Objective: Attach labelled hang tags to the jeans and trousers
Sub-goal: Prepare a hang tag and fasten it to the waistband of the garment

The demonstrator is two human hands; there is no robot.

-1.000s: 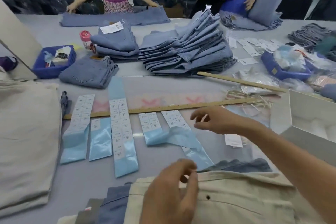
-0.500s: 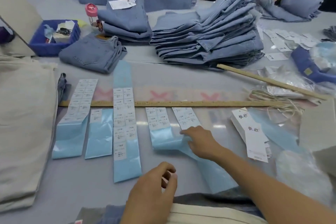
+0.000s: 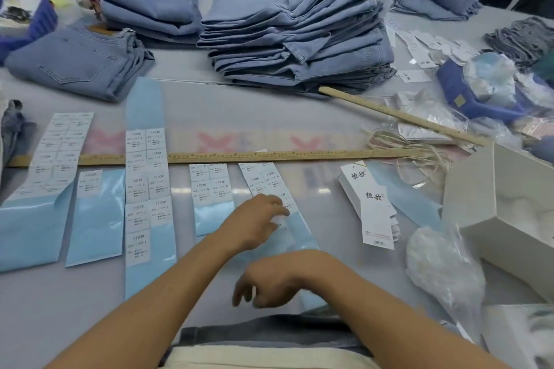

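Label paper-thin, light, likely to curl, best lifted by a corner off strip, pinched in left hand, right hand loosely curled, empty.

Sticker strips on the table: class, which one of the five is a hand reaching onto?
The rightmost strip, lying slanted nearest the hang tags; the left hand is at its last stickers. The other four lie untouched.
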